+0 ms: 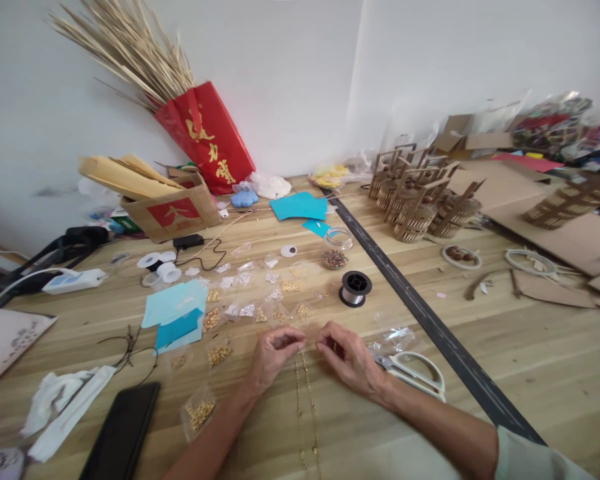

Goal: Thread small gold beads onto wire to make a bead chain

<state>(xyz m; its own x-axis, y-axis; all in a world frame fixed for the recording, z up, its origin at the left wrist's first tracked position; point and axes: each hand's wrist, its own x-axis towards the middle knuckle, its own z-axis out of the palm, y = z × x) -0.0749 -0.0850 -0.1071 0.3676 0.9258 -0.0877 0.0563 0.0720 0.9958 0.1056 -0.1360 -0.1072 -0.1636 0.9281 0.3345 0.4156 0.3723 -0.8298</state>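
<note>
My left hand (275, 353) and my right hand (347, 357) rest on the wooden table (505, 353) close together, fingertips nearly meeting. Both are curled in a pinch on something small that I cannot make out. A thin strand of gold beads (305, 400) runs from between them toward me across the table. Several small clear bags of gold beads (260, 303) lie just beyond my hands. White-handled scissors (415, 373) lie right beside my right wrist.
A wire spool (355, 288) and a glass jar of beads (336, 250) stand beyond the bags. Blue paper (177, 313), a black phone (123, 430), white tissue (63, 407) sit left. Woven wooden baskets (415, 200), cardboard, a red bag of dried stalks (207, 137) stand farther back.
</note>
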